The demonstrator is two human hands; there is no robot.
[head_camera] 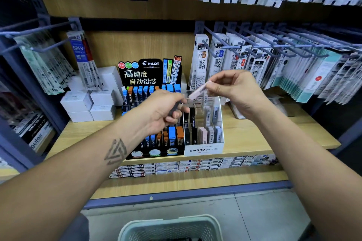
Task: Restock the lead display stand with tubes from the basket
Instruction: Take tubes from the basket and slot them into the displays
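Wooden shelf (254, 133) carries a black lead stand (152, 107) beside a white stand (203, 149); grey floor (264, 211) and a pale basket (170, 223) lie below. Right hand (235, 90) pinches a pink tube (197, 90) above the white stand; left hand (164, 111) grips a dark tube (174, 108).

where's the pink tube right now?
In the head view, right of centre: the pink tube is pinched in the right hand, held tilted above the back of the white display stand, not yet slotted in.
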